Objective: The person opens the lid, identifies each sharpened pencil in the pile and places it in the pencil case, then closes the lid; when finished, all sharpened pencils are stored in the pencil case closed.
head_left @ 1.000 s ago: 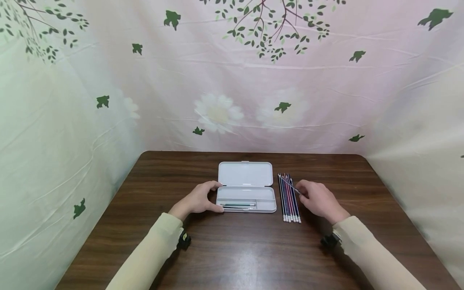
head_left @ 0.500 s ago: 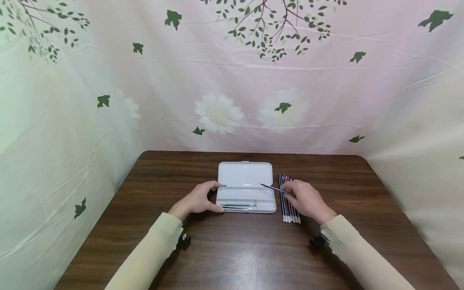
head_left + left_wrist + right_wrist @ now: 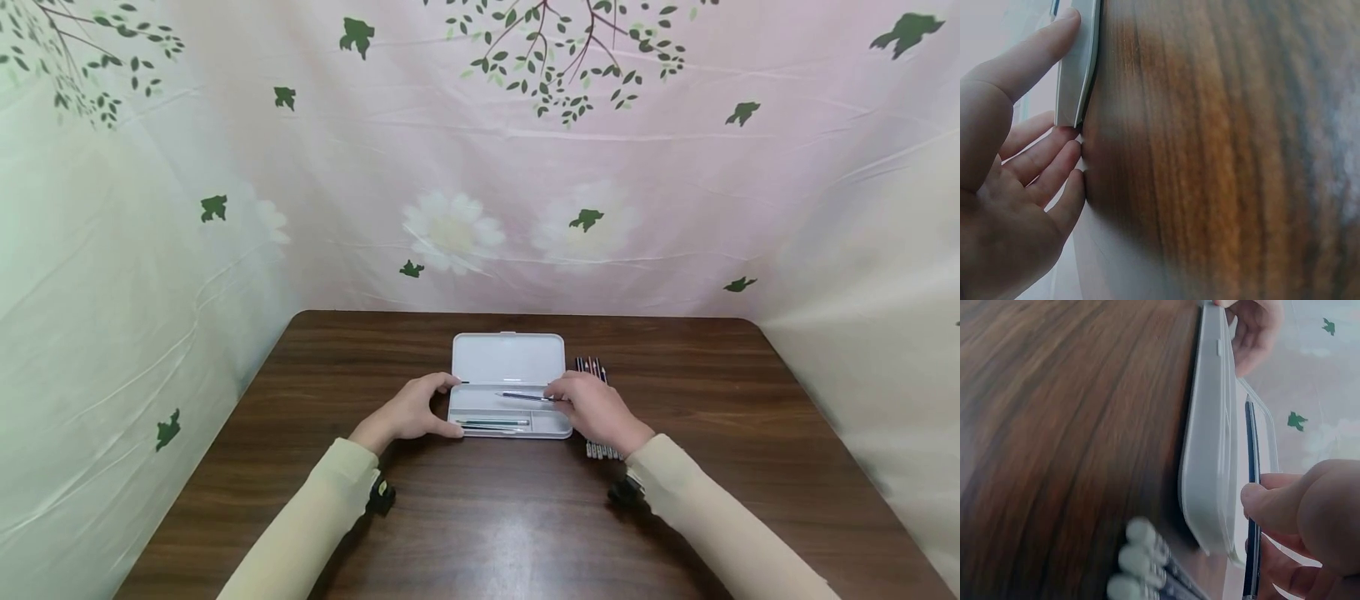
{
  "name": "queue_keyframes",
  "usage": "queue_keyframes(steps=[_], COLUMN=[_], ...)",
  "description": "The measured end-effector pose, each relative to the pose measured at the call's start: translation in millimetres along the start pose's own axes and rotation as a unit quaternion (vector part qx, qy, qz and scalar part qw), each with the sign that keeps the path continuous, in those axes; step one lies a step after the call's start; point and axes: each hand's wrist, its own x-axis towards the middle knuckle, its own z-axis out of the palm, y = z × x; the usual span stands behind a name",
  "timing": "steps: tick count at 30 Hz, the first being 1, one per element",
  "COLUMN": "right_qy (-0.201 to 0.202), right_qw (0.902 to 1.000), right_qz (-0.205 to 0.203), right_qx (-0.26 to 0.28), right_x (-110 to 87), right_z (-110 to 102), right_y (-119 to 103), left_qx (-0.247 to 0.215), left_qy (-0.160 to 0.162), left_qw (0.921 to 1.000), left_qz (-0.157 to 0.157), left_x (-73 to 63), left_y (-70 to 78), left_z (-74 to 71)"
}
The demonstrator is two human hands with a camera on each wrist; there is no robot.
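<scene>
A white pencil case [image 3: 508, 358] lies with its lid raised on the table. My left hand [image 3: 412, 408] holds its left end, thumb at the front wall and fingers toward the back corner. In the left wrist view the thumb lies along the case wall [image 3: 1077, 81]. My right hand [image 3: 597, 410] pinches a dark pencil [image 3: 521, 396] between thumb and fingers, above the right part of the case. The pencil points left, nearly level, as the right wrist view shows its dark shaft [image 3: 1252, 444]. A few pencils [image 3: 491, 423] lie in the front compartment.
Just right of the case, a row of dark pencils [image 3: 603, 452] with white eraser ends lies partly under my right hand. A small divided compartment [image 3: 550, 422] sits at the case's front right. A patterned cloth [image 3: 510, 167] hangs behind the brown wooden table [image 3: 480, 517].
My right hand has lifted the dark pencil from over the row and carried it left above the case, turning it nearly level. The left hand has stayed at the case.
</scene>
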Motion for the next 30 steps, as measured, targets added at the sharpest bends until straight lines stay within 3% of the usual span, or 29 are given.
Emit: queue_keyframes(steps=[10,18,26,30], right_qy=[-0.005,-0.019,-0.032,-0.02], right_qw=[0.999,0.9984,0.9987,0.9986], right_qz=[-0.044,-0.053,-0.037,-0.04], right_qx=[0.004,-0.004,0.009,0.029], right_x=[20.5,35.1,37.2,29.5], right_z=[16.8,26.4,23.8,18.1], right_y=[-20.3,-39.0,-41.8,-34.0], left_qx=[-0.004,-0.003,-0.003,-0.002], left_qy=[0.0,-0.002,-0.002,-0.002], left_qw=[1.0,1.0,1.0,1.0], left_qz=[0.005,0.007,0.005,0.006], left_x=[-1.2,-0.2,0.5,-0.1], left_y=[2.1,1.9,2.1,1.4], left_z=[-1.9,-1.0,-0.5,0.2])
